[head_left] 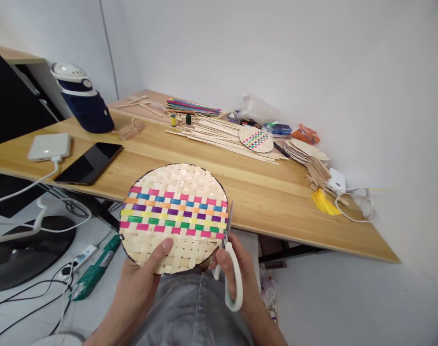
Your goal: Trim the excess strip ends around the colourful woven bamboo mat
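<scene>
Left hand [139, 283]: thumb on top, gripping the lower edge of the mat [173, 211].
Mat: round, woven, coloured bands; held before the table [269, 192] edge.
Scissors [229, 250]: blades at mat's right rim.
Right hand [245, 274]: closed round the scissors' handles.

Woven disc [173, 216]: plaited flat strips, pale and matt, with dyed bands of faint sheen.
Scissors [238, 278]: smooth pale plastic handles, grey metal blades.
Desk [276, 197]: light wood grain, smooth satin top.
Phone [89, 162], near the desk's left edge: glossy black glass.
Loose strips [219, 133], towards the desk's back edge: pale, matt, wood-like.
</scene>
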Demonstrator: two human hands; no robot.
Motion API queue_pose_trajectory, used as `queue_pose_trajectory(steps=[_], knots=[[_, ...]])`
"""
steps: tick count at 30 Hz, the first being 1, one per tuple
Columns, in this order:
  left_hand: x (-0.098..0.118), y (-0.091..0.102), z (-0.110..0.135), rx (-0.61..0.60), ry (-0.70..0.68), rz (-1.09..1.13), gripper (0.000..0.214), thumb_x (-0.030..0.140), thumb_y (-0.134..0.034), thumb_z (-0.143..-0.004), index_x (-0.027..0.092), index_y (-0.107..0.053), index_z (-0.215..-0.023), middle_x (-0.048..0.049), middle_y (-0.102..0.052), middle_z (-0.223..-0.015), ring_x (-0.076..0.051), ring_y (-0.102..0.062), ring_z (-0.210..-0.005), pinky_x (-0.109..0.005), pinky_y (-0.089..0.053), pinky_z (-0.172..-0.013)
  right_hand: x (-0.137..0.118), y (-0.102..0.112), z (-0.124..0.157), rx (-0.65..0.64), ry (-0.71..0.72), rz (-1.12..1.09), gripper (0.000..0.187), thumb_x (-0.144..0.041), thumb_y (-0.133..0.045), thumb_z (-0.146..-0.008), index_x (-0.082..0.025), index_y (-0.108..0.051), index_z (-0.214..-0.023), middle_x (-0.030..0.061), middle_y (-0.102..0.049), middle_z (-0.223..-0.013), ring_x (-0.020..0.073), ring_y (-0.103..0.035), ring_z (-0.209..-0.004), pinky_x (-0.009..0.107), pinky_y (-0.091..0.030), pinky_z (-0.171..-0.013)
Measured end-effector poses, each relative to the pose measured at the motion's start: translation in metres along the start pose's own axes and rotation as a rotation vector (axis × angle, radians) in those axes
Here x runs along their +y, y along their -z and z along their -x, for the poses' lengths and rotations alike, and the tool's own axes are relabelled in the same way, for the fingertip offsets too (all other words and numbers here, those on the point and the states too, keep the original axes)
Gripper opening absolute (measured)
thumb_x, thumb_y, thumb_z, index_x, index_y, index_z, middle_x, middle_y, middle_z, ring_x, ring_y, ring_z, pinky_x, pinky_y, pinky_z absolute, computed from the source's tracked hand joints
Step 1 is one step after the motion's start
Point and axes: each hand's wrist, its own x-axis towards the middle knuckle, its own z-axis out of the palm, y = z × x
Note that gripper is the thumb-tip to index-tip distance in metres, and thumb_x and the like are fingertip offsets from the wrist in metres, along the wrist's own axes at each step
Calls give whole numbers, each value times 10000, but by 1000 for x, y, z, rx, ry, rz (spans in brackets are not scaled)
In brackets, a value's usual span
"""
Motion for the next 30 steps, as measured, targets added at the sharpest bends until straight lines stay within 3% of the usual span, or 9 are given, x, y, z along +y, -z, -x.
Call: queue_pose_trajectory(steps=[7, 15, 23, 30], knots=[[-1, 1, -2, 9, -4, -13, 652, 244, -839, -711, 207, -624, -1326, -102, -757, -1197, -354, -645, -1193, -447, -547, -992, 4, 2, 1, 4, -78, 26, 494, -651, -576, -862, -169, -614, -965, -20, -561, -605, 111, -509, -512, 213, -413, -488], [-6, 4, -5, -13, 16, -22, 678, 283, -842, -711, 205, -606, -1342, -97, -749, -1217, -355, -653, -1181, -433, -565, -974, 6, 0, 1, 32, -144, 1, 526, -697, -590, -817, -174, -580, -871, -42, -508, -557, 81, -434, -419, 194, -359, -402], [-5, 3, -4, 30, 54, 8, 604, 209, -798, -753, 229, -619, -1330, -86, -721, -1276, -341, -646, -1195, -433, -569, -960, -4, -1, -1, 20, -40, -36, 428, -611, -638, -842, -194, -625, -938, -33, -556, -616, 95, -495, -537, 187, -434, -515], [-1, 0, -1, 43, 90, 15, 533, 156, -744, -797, 229, -635, -1313, -82, -736, -1248, -334, -668, -1163, -446, -560, -969, 1, 4, -3, 52, -28, -23, 437, -620, -637, -835, -193, -611, -920, -28, -559, -605, 107, -505, -528, 197, -439, -509]])
